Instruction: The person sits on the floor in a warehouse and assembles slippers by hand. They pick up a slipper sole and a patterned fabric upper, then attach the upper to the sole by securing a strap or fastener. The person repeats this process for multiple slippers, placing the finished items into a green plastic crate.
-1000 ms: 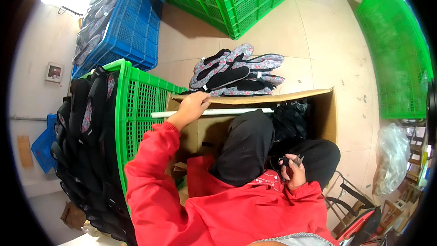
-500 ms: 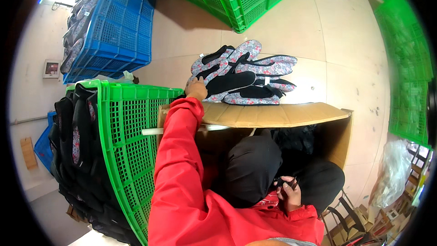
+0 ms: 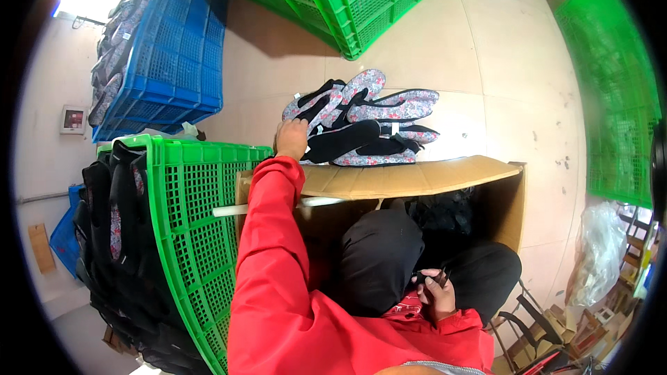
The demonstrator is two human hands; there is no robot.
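Floral-patterned slippers with black linings lie in a loose pile on the pale surface beyond the cardboard box. My left hand reaches to the pile's near left side, its fingers bent over the end of a black-lined slipper. How much of that slipper it grips is partly hidden. Low at the front, close to my lap, my right hand is closed around a small dark object with a thin tip, too small to make out fully.
An open cardboard box with black items inside stands before my knees. To the left is a green crate hung with black slippers. A blue crate and another green crate stand farther off. Clear plastic hangs at right.
The view has shifted slightly. The black-lined slipper by my left hand has come a little nearer, and my left fingers have changed position at its end. My right hand stays low by my lap.
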